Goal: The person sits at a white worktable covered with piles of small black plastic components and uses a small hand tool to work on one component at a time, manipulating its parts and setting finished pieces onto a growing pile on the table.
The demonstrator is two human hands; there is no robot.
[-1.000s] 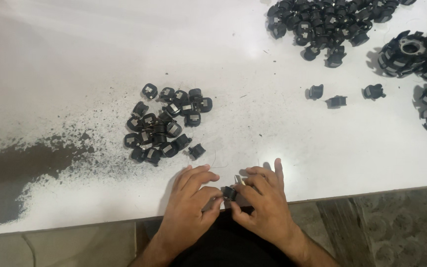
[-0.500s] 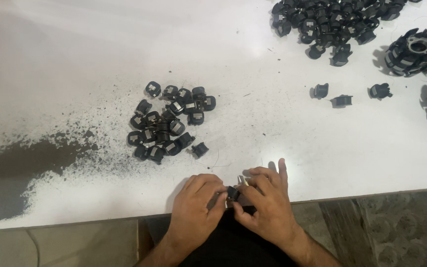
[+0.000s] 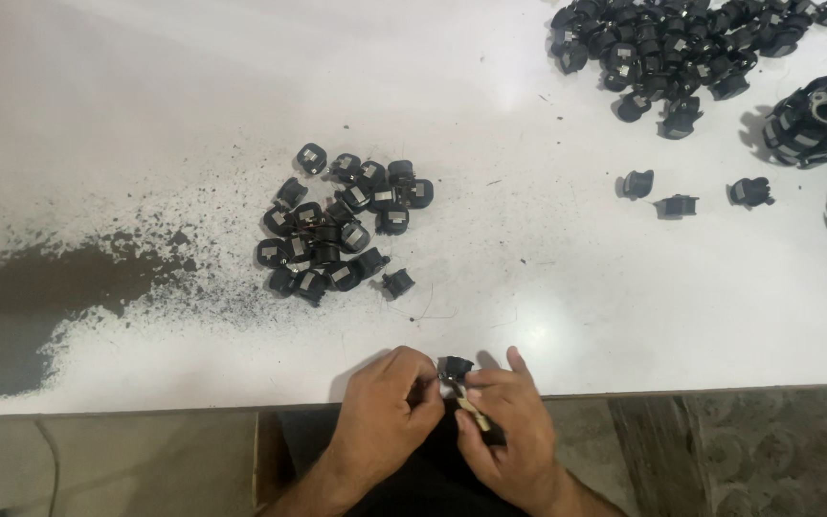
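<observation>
While at table edge (image 3: 624, 394), both hands' grip — L hand (image 3: 383, 414) & R hand (image 3: 509, 433) — tight on small black part (image 3: 453, 369).

Left hand (image 3: 387, 414) and right hand (image 3: 509, 431): both bare, no gloves, rings or watch; forearms uncovered, no sleeves visible; dark clothing below

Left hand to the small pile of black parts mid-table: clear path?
Probably yes: bare white table lies between the left hand and that pile. But its fingers already pinch a black part.
</observation>
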